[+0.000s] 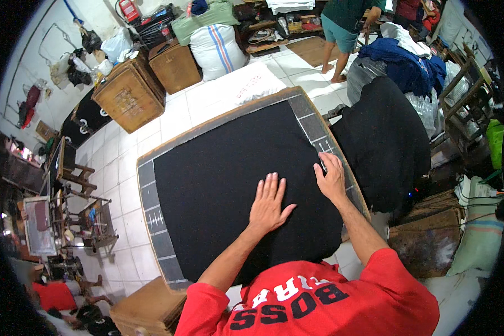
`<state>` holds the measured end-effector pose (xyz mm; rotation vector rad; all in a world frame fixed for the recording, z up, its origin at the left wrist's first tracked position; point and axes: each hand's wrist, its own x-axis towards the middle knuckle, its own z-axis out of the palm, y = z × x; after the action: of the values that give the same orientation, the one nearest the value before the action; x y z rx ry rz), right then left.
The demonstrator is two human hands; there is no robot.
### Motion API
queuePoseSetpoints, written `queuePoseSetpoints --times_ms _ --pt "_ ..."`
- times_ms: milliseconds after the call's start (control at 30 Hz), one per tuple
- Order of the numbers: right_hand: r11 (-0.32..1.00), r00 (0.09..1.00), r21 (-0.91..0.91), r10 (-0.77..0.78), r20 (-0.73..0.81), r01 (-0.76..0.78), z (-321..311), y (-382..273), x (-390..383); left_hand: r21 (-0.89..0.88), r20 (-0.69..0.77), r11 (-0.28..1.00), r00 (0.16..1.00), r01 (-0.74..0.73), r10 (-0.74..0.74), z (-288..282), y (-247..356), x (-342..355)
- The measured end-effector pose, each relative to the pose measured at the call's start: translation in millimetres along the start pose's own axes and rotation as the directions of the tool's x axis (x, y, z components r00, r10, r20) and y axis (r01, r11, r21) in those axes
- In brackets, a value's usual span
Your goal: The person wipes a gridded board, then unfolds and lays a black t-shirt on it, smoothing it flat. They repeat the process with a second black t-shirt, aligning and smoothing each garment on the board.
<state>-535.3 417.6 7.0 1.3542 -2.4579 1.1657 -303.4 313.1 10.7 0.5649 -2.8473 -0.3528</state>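
Note:
Black fabric (224, 168) lies spread over a grey board (155, 221) marked with white lines, its near end reaching my red shirt. Flat on the middle of the cloth rests my left hand (267, 204), fingers stretched out and held close together, the thumb apart. At the cloth's right edge, beside the board's white marks, is my right hand (331, 176). Its fingers are bent slightly and spread, touching the fabric's border; I see nothing held in them.
A heap of black cloth (383, 145) stands against the board's right side. Beyond the far edge are wooden boxes (130, 94) and a white sack (217, 51). Another person (341, 33) in green stands at the back. Wooden stools (75, 173) are at left.

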Motion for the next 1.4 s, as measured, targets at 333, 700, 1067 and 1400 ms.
queuePoseSetpoints --times_ms 333,700,1067,1400 --pt "0.929 0.931 0.094 0.362 -0.05 -0.357 39 41 81 0.008 -0.119 0.995 0.988 -0.102 0.102 31 -77 209" --pt "0.886 0.88 -0.013 0.462 0.107 -0.463 21 35 115 0.071 -0.172 0.997 0.985 0.042 -0.03 32 -96 241" --pt "0.935 0.941 0.132 0.315 0.12 -0.33 89 49 189 0.05 -0.133 0.997 0.99 0.057 -0.05 36 -89 219" --pt "0.867 0.928 0.344 0.297 0.223 -0.36 79 63 185 0.121 0.014 0.984 0.992 -0.128 0.127 32 -59 213"
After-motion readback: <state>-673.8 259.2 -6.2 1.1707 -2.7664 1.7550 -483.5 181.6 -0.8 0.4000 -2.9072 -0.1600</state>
